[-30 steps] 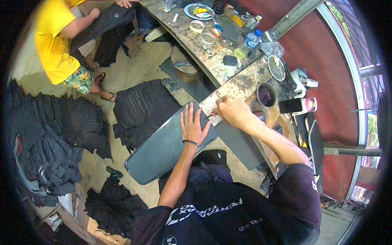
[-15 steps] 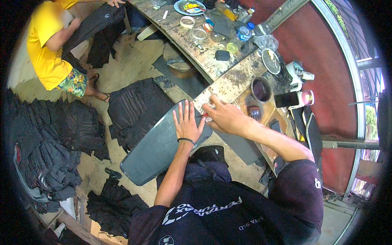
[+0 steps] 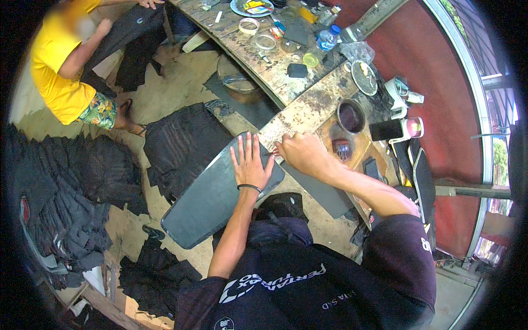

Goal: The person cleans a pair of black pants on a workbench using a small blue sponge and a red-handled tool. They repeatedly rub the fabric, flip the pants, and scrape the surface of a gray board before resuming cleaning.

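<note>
A dark grey board (image 3: 199,208) with rounded corners lies slantwise in front of me, its upper end by the wooden bench (image 3: 300,120). My left hand (image 3: 252,169) rests flat on that upper end, fingers spread and pointing away. Just right of it, my right hand (image 3: 302,154) is closed at the board's corner. A small reddish bit shows at its fingertips, too little to name. Behind the right forearm, a dark grey flat sheet (image 3: 322,192) slopes down from the bench.
On the bench stand a dark round bowl (image 3: 351,116), a plate (image 3: 363,77), a water bottle (image 3: 328,37) and a phone (image 3: 386,130) on a white stand. Dark cloth piles (image 3: 69,203) cover the floor at left. A person in yellow (image 3: 58,71) holds dark trousers (image 3: 124,33) at far left.
My right hand has turned and its fingers have curled in more at the board's corner. My left hand stays flat on the board. The whole view has shifted slightly.
</note>
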A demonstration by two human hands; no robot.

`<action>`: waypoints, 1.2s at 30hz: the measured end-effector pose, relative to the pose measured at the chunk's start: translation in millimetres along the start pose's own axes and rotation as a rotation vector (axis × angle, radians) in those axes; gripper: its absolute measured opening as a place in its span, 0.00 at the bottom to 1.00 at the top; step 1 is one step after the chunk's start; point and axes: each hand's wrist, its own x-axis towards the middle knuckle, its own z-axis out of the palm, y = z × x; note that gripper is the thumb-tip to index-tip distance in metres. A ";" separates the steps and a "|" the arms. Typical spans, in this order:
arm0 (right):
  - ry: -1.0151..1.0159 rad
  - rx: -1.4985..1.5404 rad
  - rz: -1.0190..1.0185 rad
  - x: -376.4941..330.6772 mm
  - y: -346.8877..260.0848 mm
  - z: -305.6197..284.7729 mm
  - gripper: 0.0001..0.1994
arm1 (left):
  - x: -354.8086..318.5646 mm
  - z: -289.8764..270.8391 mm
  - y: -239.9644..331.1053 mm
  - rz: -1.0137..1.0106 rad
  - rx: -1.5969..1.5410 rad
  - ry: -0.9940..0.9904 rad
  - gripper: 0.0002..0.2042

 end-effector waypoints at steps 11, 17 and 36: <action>-0.074 0.143 0.048 3.4 6.7 3.8 0.17 | -0.1 0.8 0.5 -0.001 0.024 0.022 0.42; 0.166 0.115 -0.098 4.2 3.9 10.4 0.16 | 0.8 0.9 0.8 0.001 0.036 -0.002 0.42; 0.523 0.531 0.531 124.4 161.8 69.6 0.18 | -24.6 -21.4 -14.3 0.196 -0.061 -0.044 0.32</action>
